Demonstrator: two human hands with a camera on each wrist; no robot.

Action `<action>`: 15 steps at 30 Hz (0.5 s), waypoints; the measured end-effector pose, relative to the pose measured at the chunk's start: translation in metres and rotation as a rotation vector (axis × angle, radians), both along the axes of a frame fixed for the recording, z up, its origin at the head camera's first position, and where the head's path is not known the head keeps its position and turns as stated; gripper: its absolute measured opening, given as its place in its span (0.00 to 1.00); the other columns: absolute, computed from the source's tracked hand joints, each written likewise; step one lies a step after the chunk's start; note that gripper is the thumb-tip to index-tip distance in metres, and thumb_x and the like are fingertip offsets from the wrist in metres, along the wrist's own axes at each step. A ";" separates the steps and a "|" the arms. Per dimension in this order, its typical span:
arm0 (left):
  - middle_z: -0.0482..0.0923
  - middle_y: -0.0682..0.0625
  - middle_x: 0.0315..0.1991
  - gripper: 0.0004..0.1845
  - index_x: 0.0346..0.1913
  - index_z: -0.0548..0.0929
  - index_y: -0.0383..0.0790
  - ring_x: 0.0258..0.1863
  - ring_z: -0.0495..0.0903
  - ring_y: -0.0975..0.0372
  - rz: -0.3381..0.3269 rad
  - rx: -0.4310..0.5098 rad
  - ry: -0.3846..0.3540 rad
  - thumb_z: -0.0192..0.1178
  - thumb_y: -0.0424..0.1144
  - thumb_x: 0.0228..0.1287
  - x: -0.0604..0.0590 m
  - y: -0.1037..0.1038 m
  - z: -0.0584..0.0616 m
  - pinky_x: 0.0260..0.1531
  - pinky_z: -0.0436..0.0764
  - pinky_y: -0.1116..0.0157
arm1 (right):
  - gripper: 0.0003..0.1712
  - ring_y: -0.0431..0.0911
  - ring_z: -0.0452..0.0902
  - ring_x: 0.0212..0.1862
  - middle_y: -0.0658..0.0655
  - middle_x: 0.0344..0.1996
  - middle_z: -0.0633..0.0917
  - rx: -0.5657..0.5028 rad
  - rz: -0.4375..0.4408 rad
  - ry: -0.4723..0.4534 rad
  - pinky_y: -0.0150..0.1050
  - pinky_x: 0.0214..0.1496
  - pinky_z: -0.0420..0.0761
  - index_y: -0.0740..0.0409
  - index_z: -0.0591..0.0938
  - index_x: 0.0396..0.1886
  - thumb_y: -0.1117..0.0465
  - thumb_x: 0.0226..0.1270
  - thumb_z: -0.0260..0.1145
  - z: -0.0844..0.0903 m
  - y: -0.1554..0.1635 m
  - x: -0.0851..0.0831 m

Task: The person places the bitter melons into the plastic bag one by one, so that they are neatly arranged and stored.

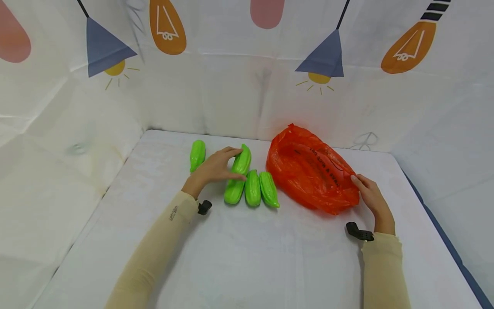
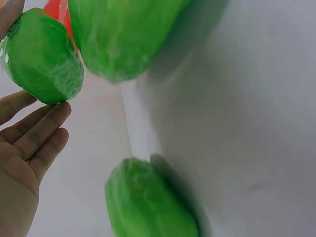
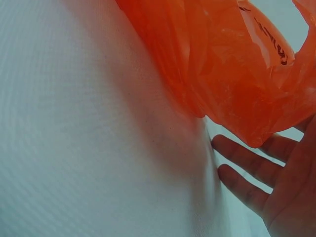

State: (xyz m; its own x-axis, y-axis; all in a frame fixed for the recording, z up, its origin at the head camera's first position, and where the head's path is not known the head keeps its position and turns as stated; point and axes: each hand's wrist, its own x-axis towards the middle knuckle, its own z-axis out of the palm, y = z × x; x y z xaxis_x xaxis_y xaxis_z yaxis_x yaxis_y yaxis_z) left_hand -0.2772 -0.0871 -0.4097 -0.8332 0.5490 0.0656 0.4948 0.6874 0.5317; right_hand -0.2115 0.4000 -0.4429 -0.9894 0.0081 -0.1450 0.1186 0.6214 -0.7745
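My left hand [image 1: 216,168] holds a bright green bitter melon [image 1: 242,159] between thumb and fingers. In the left wrist view that bitter melon [image 2: 44,57] appears raised, its rounded end facing the camera. Just under the hand lies another bitter melon [image 1: 233,192], partly covered by the thumb and the held one. Two shorter bitter melons rest to its right, one upright in view [image 1: 252,189] and one slanted [image 1: 269,189]. At the right, my right hand [image 1: 369,195] pinches the edge of a crumpled red plastic bag [image 1: 305,171]. Beneath the bag [image 3: 212,64], the right wrist view shows extended fingers; the thumb is hidden there.
Left of the left hand, one more bitter melon [image 1: 198,155] lies near the back of the white table [image 1: 247,257]. A white sheet printed with lamps and bulbs [image 1: 227,94] hangs behind the table. Dark printing marks the bag's side.
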 end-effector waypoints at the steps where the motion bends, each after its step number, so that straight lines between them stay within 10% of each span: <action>1: 0.66 0.43 0.70 0.54 0.73 0.65 0.42 0.68 0.68 0.51 -0.006 0.006 0.001 0.72 0.65 0.46 0.000 0.002 0.000 0.67 0.70 0.50 | 0.42 0.70 0.54 0.68 0.78 0.68 0.62 0.003 0.000 0.007 0.73 0.68 0.54 0.74 0.60 0.71 0.39 0.78 0.41 0.000 0.000 0.000; 15: 0.66 0.46 0.70 0.54 0.74 0.63 0.46 0.67 0.69 0.54 -0.040 0.007 -0.039 0.70 0.67 0.47 0.001 0.031 -0.005 0.66 0.72 0.53 | 0.40 0.67 0.57 0.65 0.77 0.64 0.66 0.003 0.013 0.054 0.73 0.68 0.56 0.74 0.64 0.67 0.40 0.78 0.42 -0.002 0.002 0.000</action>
State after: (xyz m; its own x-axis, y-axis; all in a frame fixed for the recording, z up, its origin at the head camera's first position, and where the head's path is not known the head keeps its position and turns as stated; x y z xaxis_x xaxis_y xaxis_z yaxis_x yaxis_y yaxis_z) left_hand -0.2759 -0.0565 -0.4151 -0.8128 0.5814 0.0377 0.5005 0.6637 0.5560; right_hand -0.2112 0.4022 -0.4452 -0.9958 -0.0046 -0.0916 0.0687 0.6247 -0.7778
